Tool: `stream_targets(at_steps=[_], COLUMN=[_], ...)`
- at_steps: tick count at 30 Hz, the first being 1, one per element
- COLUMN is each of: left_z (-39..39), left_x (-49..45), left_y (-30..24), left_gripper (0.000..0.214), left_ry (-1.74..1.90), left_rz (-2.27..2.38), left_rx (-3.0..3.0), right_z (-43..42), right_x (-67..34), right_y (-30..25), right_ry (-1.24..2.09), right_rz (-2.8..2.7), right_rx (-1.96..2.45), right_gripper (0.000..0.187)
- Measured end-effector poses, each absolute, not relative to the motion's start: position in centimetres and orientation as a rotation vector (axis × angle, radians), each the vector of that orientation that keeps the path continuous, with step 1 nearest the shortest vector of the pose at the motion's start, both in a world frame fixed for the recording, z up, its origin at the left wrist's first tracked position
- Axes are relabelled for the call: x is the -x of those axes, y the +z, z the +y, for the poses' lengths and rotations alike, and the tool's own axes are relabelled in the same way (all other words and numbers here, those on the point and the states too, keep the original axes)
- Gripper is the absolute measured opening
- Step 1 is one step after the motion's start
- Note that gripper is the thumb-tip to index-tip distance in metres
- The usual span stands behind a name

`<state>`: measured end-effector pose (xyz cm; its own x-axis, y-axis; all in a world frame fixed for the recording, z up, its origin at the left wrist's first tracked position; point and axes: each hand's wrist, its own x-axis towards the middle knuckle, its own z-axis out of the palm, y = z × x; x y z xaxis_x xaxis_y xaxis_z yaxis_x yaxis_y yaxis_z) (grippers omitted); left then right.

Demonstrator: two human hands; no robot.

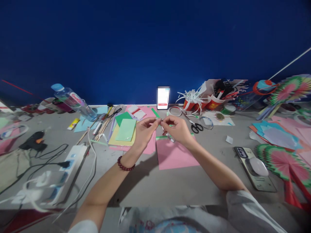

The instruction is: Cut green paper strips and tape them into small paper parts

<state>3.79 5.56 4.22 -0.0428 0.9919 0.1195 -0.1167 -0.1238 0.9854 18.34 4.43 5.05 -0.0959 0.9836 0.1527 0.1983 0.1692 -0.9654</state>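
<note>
My left hand and my right hand meet in the middle over the table, thumbs and fingertips pinched close together. Whatever is between the left fingertips is too small to make out. Under the curled fingers of my right hand shows a narrow white ring, apparently a roll of tape, partly hidden by the hand. Below lies a pink sheet with a green strip along its far edge. Left of my left hand, a light green paper rests on a yellow sheet.
A lit phone stands against the blue wall. Black-handled scissors lie right of my hands, near red cups. A second phone and folded paper fans are at right. At left are a bottle and a power strip.
</note>
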Motion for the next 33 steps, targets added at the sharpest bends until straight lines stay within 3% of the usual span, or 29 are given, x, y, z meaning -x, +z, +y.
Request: stream_targets(at_steps=[15,22,33], left_z=[5.7,5.7,5.8], left_x=[-3.5,-2.9,-2.8], left_y=[4.0,4.7,4.8], left_gripper=[0.025,0.023,0.023], left_ry=[1.396,1.385,1.380], left_rz=[1.082,1.125,1.141], left_rx=[-1.292,-1.355,-1.336], right_z=[4.4,4.4,4.8], right_x=[-18.3,-18.4,-18.4], right_y=[5.1,5.2,5.1], right_ry=[1.056,1.064,1.140], right_rz=[-1.486,-1.535,-1.489], right_rx=[1.180,1.174,1.189], right_gripper=[0.033,0.025,0.029])
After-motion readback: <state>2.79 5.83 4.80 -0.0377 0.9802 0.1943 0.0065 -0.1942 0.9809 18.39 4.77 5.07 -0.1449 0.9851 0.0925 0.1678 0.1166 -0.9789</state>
